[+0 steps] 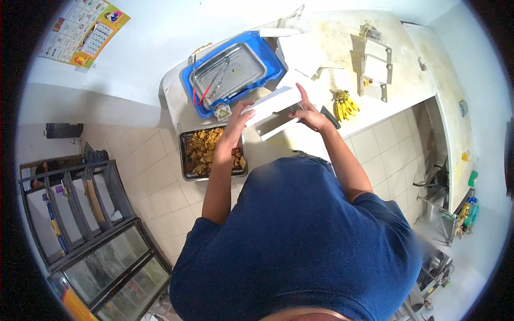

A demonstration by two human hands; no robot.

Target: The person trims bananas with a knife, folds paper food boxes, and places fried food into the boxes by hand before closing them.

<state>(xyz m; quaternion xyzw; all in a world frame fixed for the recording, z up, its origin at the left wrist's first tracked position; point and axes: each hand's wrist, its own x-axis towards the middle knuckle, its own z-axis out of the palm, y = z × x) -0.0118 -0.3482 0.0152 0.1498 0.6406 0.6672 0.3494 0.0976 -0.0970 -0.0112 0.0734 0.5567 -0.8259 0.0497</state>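
A white cardboard box, with an open side facing me, is held up over the counter between my two hands. My left hand grips its left end, fingers bent round the edge. On the opposite end, my right hand has its thumb and fingers closed on the box wall. Below my left forearm sits a dark-rimmed metal tray filled with browned, chunky cooked food. Part of that food is hidden by the arm. A dark flat object lies just right of my right hand.
Behind the tray stands a blue tub with a metal pan and a red-handled utensil. Bananas lie near the front edge of the white counter. A dark shelf rack stands on the floor at left.
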